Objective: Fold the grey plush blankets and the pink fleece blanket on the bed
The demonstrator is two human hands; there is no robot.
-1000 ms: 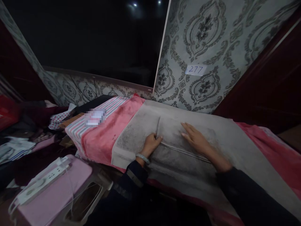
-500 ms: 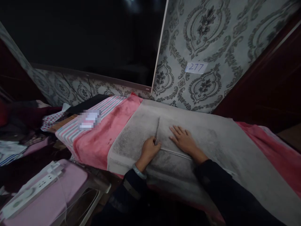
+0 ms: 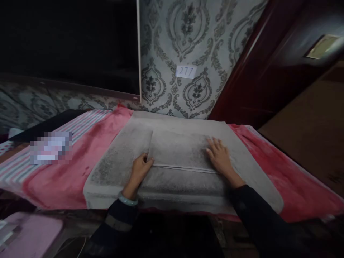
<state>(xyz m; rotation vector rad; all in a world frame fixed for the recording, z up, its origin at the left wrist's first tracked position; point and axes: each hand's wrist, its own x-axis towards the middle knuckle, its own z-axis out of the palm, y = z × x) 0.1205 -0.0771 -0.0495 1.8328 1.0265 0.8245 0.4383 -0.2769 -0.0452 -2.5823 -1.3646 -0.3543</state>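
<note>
A folded grey cloth (image 3: 180, 148) lies flat, with layered edges along its near side. It rests on a larger grey sheet (image 3: 166, 193) of much the same colour. My left hand (image 3: 139, 168) pinches the near left corner of the folded cloth between thumb and fingers. At the cloth's right end my right hand (image 3: 220, 157) lies flat, palm down with fingers apart, pressing on the fabric. A pale bracelet (image 3: 128, 199) circles my left wrist.
A pink cloth (image 3: 72, 172) runs under the grey sheet, and a blurred item (image 3: 51, 147) lies on its striped end. Behind are a television (image 3: 67, 46), patterned wall and a "277" label (image 3: 186, 71). A cardboard box (image 3: 309, 132) stands right, a pink stool (image 3: 34, 233) lower left.
My view has swung to the right, so the table now sits squarer before me. The right hand is farther from the left, toward the folded cloth's right end. The left hand keeps its corner.
</note>
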